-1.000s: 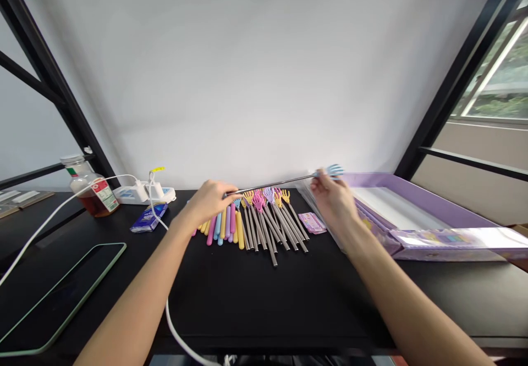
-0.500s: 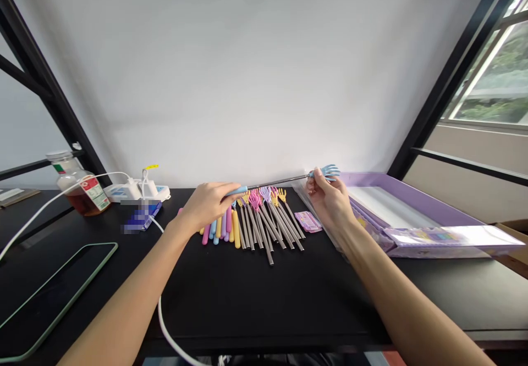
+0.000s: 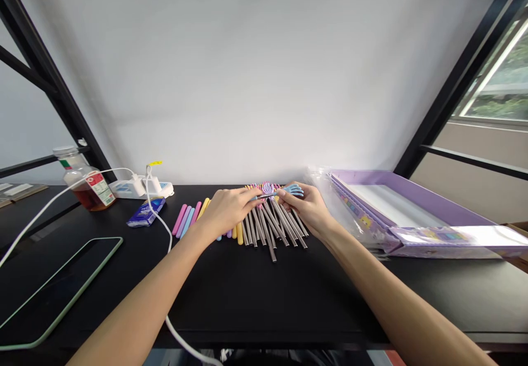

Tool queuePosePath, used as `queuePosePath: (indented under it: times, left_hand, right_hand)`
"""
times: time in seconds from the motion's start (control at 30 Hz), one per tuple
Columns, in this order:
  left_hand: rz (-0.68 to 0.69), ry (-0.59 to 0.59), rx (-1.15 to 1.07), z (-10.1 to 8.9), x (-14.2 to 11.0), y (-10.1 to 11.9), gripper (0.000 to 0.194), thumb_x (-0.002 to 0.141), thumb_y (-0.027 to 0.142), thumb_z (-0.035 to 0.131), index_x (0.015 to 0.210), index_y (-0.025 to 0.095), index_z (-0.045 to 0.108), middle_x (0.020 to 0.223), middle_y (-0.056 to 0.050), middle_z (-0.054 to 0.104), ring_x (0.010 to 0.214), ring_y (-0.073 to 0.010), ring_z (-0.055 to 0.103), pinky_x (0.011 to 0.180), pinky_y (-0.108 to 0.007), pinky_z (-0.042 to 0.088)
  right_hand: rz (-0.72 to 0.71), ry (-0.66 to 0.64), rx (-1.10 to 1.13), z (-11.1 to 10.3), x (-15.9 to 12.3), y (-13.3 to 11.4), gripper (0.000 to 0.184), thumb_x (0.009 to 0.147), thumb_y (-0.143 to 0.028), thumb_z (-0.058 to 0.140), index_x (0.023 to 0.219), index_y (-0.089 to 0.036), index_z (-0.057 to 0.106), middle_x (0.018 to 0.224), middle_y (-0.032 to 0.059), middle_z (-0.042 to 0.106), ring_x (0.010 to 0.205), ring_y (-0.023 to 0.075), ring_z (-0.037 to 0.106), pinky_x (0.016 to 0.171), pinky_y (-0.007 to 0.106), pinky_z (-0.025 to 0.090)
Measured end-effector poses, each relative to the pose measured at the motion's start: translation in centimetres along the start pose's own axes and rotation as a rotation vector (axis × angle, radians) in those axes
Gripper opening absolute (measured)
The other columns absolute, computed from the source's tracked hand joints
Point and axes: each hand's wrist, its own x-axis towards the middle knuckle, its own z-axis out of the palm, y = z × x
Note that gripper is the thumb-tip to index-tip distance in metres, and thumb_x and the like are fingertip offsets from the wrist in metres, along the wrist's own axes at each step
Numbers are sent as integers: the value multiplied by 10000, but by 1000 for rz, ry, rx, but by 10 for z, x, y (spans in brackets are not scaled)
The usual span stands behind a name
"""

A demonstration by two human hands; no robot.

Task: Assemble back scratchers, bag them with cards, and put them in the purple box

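A telescopic back scratcher (image 3: 267,196) with a light blue claw head lies level between my hands, only a short piece of its metal rod showing. My left hand (image 3: 230,208) is closed round its handle end, most of which the fingers cover. With thumb and fingers, my right hand (image 3: 307,206) pinches it just below the claw. Under and behind both hands lies a row of metal scratcher rods (image 3: 272,226) with pink, yellow and purple claws. Several coloured handles (image 3: 190,220) lie side by side to the left, partly behind my left arm.
At the right stand a purple open box (image 3: 437,201) and clear plastic wrap (image 3: 342,206). To the left are a blue packet (image 3: 146,212), a power strip (image 3: 163,190), a bottle (image 3: 88,184) and a tablet-like device (image 3: 61,289). A white cable (image 3: 167,283) crosses the desk beneath my left arm.
My hands have come closer together and the back scratcher's rod has slid in, so it is much shorter. The right hand moved left, the left hand slightly right.
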Motion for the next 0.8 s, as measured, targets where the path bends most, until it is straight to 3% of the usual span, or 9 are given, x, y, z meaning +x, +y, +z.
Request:
queuePosePath:
  times: [0.1,0.17,0.2,0.3,0.4,0.5,0.57,0.7,0.8]
  left_hand:
    - [-139,-61,-48,-14,-3,-28,337,1019,423,453,1184,270,704,1131,-25,755,966,-228,711,779,-300,503]
    - [-194,-110,-57,-25,-6,-48,325,991,426,479,1115,260,730,1103,-33,760,971,-240,702,779,-309,501]
    - [-194,-127,-55,-29,-7,-55,324,979,429,488,1074,253,742,1066,-40,764,956,-244,700,780,-313,496]
    - [-140,-100,-49,-33,-7,-54,317,981,419,465,1050,252,726,989,-33,758,869,-225,687,736,-302,472]
    - [-52,-89,-45,-24,-2,-32,280,992,393,459,1047,253,695,948,-13,745,793,-198,662,670,-280,435]
    - [2,-70,-37,-14,1,-19,323,1014,394,424,1024,231,703,967,-26,747,826,-200,670,690,-279,438]
    - [1,-66,-33,-13,1,-23,347,1018,378,408,1009,227,720,969,-30,754,838,-203,676,709,-284,447]
    - [-112,-118,-9,-25,0,-49,295,958,403,503,968,280,771,916,-5,773,784,-208,684,655,-287,452]
    - [-162,-76,68,-32,0,-56,270,931,395,537,940,290,785,901,-18,776,792,-232,694,641,-302,466]
  right_hand:
    - [-83,459,324,-28,13,-16,412,643,-302,934,623,-168,545,551,-64,519,486,45,439,447,161,376]
    - [-151,727,530,-48,21,-26,390,751,-279,873,648,-176,512,535,-91,458,461,24,400,436,119,365]
    - [-115,767,587,-53,23,-29,364,818,-311,822,664,-177,521,547,-81,470,467,25,415,443,114,381]
    - [0,561,612,-43,20,-26,230,867,-318,776,778,-159,635,608,-46,538,501,34,452,460,122,420]
    - [40,331,493,-10,12,-14,284,763,-371,859,788,-138,700,604,-24,558,521,50,466,456,143,427]
    - [47,216,416,7,6,-7,341,656,-384,921,784,-130,733,627,-2,588,553,66,493,471,165,439]
    - [6,245,401,2,7,-8,359,604,-373,944,759,-128,732,635,1,589,555,66,489,460,169,421]
    - [-116,466,427,-22,15,-18,397,509,-358,979,655,-139,682,606,-32,545,497,32,399,416,158,359]
    - [-133,469,460,-22,17,-21,379,558,-382,958,688,-150,688,610,-39,536,502,37,412,429,161,376]
